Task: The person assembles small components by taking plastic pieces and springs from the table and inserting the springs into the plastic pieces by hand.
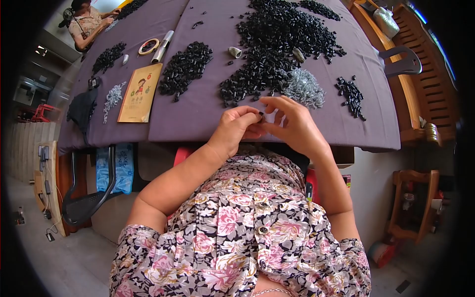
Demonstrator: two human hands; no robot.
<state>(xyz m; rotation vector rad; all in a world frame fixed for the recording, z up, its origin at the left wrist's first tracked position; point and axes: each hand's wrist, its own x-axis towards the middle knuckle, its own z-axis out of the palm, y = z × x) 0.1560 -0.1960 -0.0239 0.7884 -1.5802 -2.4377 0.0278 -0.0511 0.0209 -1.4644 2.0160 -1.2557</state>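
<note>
Left hand (231,126) pinches a small black plastic-looking piece (261,115); right hand (295,121), grip half open and seemingly empty, curves beside it, at the near edge of a purple cloth-covered counter (193,116).

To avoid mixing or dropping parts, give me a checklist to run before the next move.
1. Black piece secure: ok, pinched in the left hand's fingertips.
2. Right hand empty: cannot tell, its curled fingers may hide something.
3. Silver pile nearby: ok, just beyond the right hand.
4. Silver pile separate from the large black pile: not ok, they meet.
5. Booklet out of the way: ok, off to the left.
</note>
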